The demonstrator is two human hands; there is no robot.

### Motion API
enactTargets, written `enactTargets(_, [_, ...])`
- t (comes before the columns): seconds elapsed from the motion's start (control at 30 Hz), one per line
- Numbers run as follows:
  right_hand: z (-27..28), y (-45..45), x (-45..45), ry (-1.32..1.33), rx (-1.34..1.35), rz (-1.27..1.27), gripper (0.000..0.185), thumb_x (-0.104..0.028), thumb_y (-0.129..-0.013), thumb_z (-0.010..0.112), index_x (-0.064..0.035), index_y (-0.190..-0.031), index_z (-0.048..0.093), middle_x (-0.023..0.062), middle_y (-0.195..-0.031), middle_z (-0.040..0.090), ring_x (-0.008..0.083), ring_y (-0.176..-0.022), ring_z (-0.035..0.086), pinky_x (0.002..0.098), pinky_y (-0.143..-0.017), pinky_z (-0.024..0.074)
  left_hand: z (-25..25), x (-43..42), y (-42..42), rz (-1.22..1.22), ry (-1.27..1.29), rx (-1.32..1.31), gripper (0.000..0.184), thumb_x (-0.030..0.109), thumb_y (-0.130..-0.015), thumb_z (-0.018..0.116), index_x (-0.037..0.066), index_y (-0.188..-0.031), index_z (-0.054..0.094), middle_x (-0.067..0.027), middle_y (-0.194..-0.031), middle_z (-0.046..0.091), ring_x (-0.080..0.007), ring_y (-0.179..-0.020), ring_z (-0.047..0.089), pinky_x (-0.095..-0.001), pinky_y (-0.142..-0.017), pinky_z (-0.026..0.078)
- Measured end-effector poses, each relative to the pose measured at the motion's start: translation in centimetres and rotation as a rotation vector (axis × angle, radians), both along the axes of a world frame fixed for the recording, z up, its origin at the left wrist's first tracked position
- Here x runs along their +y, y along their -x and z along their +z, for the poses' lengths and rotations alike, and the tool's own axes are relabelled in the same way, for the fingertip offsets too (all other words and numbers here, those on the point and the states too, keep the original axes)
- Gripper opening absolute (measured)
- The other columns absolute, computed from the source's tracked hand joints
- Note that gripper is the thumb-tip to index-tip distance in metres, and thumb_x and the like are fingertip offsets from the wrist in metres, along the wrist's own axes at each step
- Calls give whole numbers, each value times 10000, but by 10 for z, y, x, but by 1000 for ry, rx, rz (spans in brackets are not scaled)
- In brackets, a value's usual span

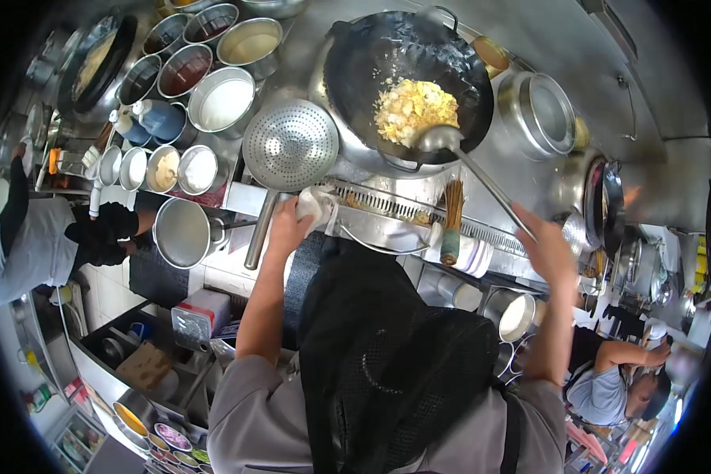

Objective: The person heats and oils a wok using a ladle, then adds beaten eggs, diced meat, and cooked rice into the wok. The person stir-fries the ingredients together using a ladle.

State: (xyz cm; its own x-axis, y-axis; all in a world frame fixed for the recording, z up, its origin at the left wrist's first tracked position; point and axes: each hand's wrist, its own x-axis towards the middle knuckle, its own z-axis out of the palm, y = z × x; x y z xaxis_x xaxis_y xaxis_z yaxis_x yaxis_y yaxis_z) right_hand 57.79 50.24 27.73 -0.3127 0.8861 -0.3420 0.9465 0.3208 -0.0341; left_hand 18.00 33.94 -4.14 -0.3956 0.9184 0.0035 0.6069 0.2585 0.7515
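Note:
My right hand, slightly blurred, is closed around the long handle of a metal ladle. The ladle's bowl rests in a black wok, against a heap of yellow and white food that looks like egg and rice. At the counter's front edge, my left hand is closed on a crumpled white cloth; part of its grip is hidden. Just left of that hand runs the handle of a perforated strainer, which lies left of the wok.
Metal pots of sauces and powders crowd the back left. A bamboo brush stands by the front grate. Stacked metal pots sit right of the wok. One co-worker is at far left, another at lower right.

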Motion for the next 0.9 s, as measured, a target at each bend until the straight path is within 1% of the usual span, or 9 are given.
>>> enactTargets(0.1, [-92, 3, 29, -155, 330, 15, 437, -213, -892, 639, -216, -1324, 578, 251, -973, 672, 443, -851, 645, 493, -761, 511, -5, 8, -4, -37, 127, -11, 503, 205, -751, 729, -28, -1153, 536, -263, -1083, 593, -433, -1005, 574, -493, -894, 463])
enactTargets(0.2, [-56, -7, 26, -213, 221, 64, 429, -195, -891, 638, -225, -1315, 587, 224, -942, 683, 431, -844, 651, 491, -746, 514, 6, 12, -6, -115, 278, 37, 587, 195, -751, 733, -16, -1230, 468, -273, -1161, 572, -409, -1040, 592, -459, -930, 470])
enactTargets(0.33, [12, -4, 17, -170, -80, -10, 447, -195, -885, 647, -273, -1321, 586, 219, -995, 677, 391, -880, 665, 485, -751, 521, 21, 15, -17, 42, 152, -818, 578, 112, -790, 711, 22, -1282, 421, -142, -1147, 572, -260, -1081, 590, -370, -895, 499])
enactTargets(0.43, [-72, -2, 53, -246, 31, -18, 450, -185, -905, 625, -251, -1346, 562, 217, -876, 673, 420, -802, 654, 497, -708, 522, 37, 32, -38, 158, -3, -1446, 570, 82, -914, 599, 94, -1393, 290, -159, -1207, 567, -290, -1063, 623, -416, -820, 576])
enactTargets(0.5, [-147, -2, 84, -206, 323, 9, 446, -194, -936, 592, -188, -1378, 534, 183, -772, 668, 372, -697, 666, 472, -677, 525, 57, 49, -53, 180, -36, -1516, 557, 90, -927, 591, 107, -1394, 288, -161, -1207, 569, -297, -1035, 636, -424, -802, 581])
enactTargets(0.67, [-136, 53, 72, 106, 846, -537, 461, -244, -984, 533, -78, -1411, 480, 174, -752, 677, 260, -604, 624, 441, -553, 491, 55, 78, -70, 267, -179, -1683, 424, 303, -1021, 472, 82, -1371, 379, -158, -1261, 570, -331, -974, 661, -451, -792, 579])
enactTargets(0.8, [-193, 97, 92, -242, 632, -387, 455, -249, -991, 498, -73, -1410, 473, 230, -756, 658, 342, -599, 635, 479, -554, 508, 87, 104, -96, 343, -21, -1790, 534, 498, -1027, 352, 88, -1363, 411, -165, -1288, 552, -359, -1057, 614, -527, -939, 507])
enactTargets(0.87, [-222, 97, 95, -165, 778, -214, 457, -242, -992, 492, -73, -1416, 463, 239, -739, 640, 350, -604, 639, 486, -557, 513, 90, 130, -118, 311, -6, -1764, 580, 543, -1017, 328, 96, -1381, 394, -149, -1318, 523, -357, -1154, 554, -565, -1002, 453])
enactTargets(0.9, [-165, 107, 85, 157, 814, -375, 468, -254, -991, 501, -71, -1419, 457, 228, -728, 637, 325, -589, 640, 468, -564, 517, 92, 144, -128, 347, 25, -1716, 583, 551, -1017, 315, 109, -1390, 387, -118, -1332, 499, -337, -1203, 514, -581, -1017, 434])
